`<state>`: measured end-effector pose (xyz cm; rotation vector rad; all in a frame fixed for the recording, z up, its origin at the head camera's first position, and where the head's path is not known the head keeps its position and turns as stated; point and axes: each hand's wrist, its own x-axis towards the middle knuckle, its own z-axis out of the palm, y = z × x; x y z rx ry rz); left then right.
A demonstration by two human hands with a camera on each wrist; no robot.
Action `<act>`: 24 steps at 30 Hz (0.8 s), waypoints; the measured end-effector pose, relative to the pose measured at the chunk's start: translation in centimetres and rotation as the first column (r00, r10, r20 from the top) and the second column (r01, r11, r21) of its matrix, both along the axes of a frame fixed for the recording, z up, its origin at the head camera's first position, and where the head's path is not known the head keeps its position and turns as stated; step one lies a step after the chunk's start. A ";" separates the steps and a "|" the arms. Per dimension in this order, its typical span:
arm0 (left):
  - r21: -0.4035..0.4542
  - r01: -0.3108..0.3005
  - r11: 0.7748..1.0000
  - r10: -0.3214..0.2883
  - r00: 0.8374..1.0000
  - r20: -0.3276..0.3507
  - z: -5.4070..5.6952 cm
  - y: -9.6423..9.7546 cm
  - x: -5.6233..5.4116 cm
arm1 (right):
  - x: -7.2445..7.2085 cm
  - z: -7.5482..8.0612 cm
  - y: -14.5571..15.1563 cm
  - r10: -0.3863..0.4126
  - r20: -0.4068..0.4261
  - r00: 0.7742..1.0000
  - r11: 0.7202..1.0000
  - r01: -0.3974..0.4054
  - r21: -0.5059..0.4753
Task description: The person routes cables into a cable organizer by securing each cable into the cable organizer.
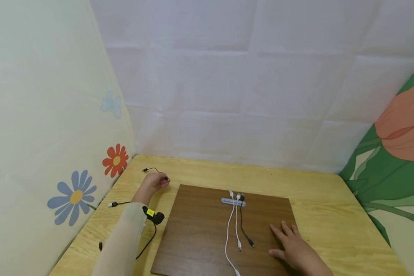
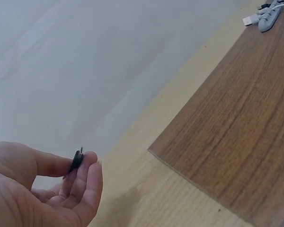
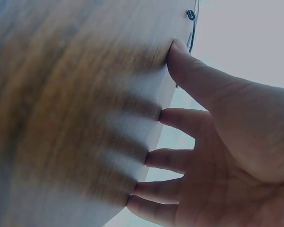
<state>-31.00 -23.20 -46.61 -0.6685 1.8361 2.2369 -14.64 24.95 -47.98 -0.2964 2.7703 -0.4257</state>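
Observation:
My left hand (image 1: 154, 181) pinches the small black plug of a USB cable (image 2: 76, 161) between thumb and fingers, above the table left of the board's far corner. The cable's other end, a black plug (image 1: 145, 170), lies just beyond the hand. My right hand (image 1: 294, 247) rests its spread fingertips on the right side of a brown wooden board (image 1: 193, 226). A grey cable holder (image 1: 224, 200) sits near the board's far edge. Two white cables (image 1: 237, 226) and a black cable (image 1: 242, 220) run from it towards me across the board.
More black cables lie on the yellow wooden table (image 1: 317, 207) at the left, with a USB plug (image 1: 112, 204) and a small connector (image 1: 101, 245) beside my left sleeve. A white sheet (image 1: 200, 84) hangs behind the table, and flower-patterned cloths (image 1: 76, 197) flank it.

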 end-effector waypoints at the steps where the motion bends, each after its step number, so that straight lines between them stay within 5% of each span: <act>1: 0.013 -0.001 1.000 0.001 1.000 -0.002 -0.1 -0.1 0.0 | 0.0 0.0 0.0 -0.005 0.008 1.000 1.000 0.004 0.002; 10: -0.044 0.086 0.995 -0.090 0.990 -0.106 0.0 -0.5 0.6 | 0.0 -0.1 -0.1 -0.002 0.015 1.000 1.000 0.001 0.016; 24: -0.272 0.191 0.943 -0.261 0.931 -0.253 2.7 1.9 2.2 | 0.0 -0.1 0.0 -0.013 0.026 1.000 1.000 0.013 0.006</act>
